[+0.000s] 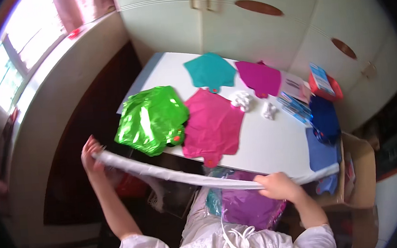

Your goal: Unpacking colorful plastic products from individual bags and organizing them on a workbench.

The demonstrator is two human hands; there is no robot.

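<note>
A long white strip (174, 175), its material unclear, is stretched in front of me across the near side of the table. Its left end is pinched by my left hand (91, 153), raised beyond the table's left corner. My right hand (278, 186) grips it farther along, close to the table's front edge, and the free end runs on to the right over a blue piece. Just beyond the strip lie a shiny green foil piece (151, 120) and a flat pink piece (212, 125), each with a small tab bearing a red dot.
On the white table (274, 141) lie a teal piece (210, 71), a magenta piece (260, 77) and white bundles (242, 101). Blue packets (295, 108), a red basket (336, 90) and a cardboard box (358, 172) stand right. A purple piece (251, 201) rests on my lap.
</note>
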